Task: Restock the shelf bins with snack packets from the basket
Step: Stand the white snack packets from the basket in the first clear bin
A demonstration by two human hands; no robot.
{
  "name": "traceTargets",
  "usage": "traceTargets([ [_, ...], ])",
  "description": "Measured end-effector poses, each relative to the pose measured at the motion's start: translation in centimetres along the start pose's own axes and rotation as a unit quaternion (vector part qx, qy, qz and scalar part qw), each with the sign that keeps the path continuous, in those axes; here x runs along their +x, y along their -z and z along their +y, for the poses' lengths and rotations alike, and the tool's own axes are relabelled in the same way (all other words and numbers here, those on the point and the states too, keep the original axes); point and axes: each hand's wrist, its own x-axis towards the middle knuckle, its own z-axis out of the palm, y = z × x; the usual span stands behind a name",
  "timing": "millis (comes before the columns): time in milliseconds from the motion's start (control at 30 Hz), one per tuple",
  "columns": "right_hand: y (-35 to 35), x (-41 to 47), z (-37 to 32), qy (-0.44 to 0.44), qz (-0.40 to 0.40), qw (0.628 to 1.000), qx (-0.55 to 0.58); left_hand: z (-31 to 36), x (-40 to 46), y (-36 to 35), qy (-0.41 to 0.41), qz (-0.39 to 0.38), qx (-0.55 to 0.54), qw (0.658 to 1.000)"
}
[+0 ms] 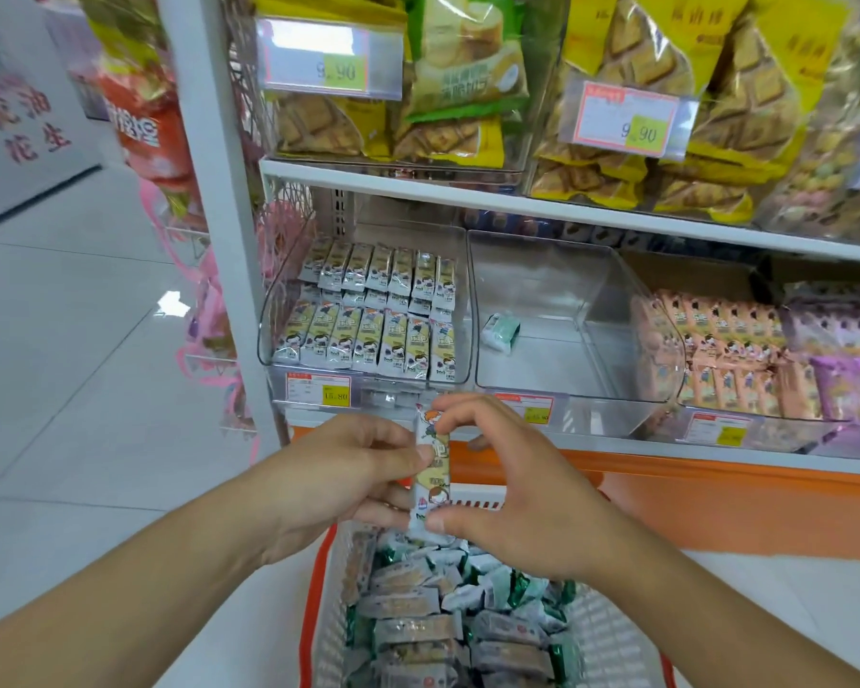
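- A slim, upright snack packet (430, 476), glossy film printed with a cartoon figure, is held above the basket and just below the front lip of the shelf bins.
- The left hand (348, 476) closes its grip on the packet's left edge, at nine o'clock, fingertips curled against the wrapper.
- The right hand (512, 489) pinches the packet lengthways: a finger on the top end at twelve o'clock, the thumb under the bottom end at six.
- At six o'clock from the packet sits the basket (326, 618), white plastic lattice walls with an orange rim, heaped with loose pale and green-foil packets, so much stock looks left to shelve.
- At eleven o'clock, the left bin (289, 270) of clear, smooth plastic holds two tidy rows of matching standing packets and looks nearly full; the held packet probably belongs there.
- At one o'clock, the middle bin (621, 310) is almost bare, with only one small green packet (501, 331) lying on its floor, so it seems barely begun.
- At two o'clock, a bin of peach-coloured packets (726, 350) is stocked.
- Above, the white upper shelf (418, 186) carries crinkly yellow biscuit bags.
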Motion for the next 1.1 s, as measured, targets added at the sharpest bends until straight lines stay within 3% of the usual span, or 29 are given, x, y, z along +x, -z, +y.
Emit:
traceTargets([
  [133,-0.4,0.8,-0.4,-0.006,0.038,0.999,-0.002,0.7,0.1,0.6,0.003,0.016,-0.014,1.000],
  [200,-0.1,2.0,-0.7,-0.016,0.062,0.998,-0.001,1.3,0.4,1.4,-0.037,0.069,0.059,0.995],
  [233,0.1,2.9,-0.9,-0.020,0.071,0.997,-0.004,1.6,0.6,2.3,-0.072,0.119,0.169,0.976],
  [300,0.6,5.3,-1.5,-0.023,0.089,0.996,-0.011,2.0,0.6,4.2,-0.136,0.213,0.380,0.890],
  [367,1.0,8.5,-2.4,-0.027,0.098,0.995,-0.015,2.0,0.7,6.5,-0.137,0.255,0.441,0.850],
  [500,0.3,16.1,-3.7,-0.022,0.076,0.996,-0.039,2.1,0.6,9.3,-0.089,0.284,0.421,0.857],
  [733,-3.5,25.2,-4.7,-0.003,0.003,0.998,-0.070,2.4,0.7,10.8,-0.113,0.338,0.338,0.871],
  [1100,-4.7,25.1,-3.0,0.031,0.029,0.995,-0.096,2.5,1.1,10.5,-0.171,0.338,0.367,0.850],
])
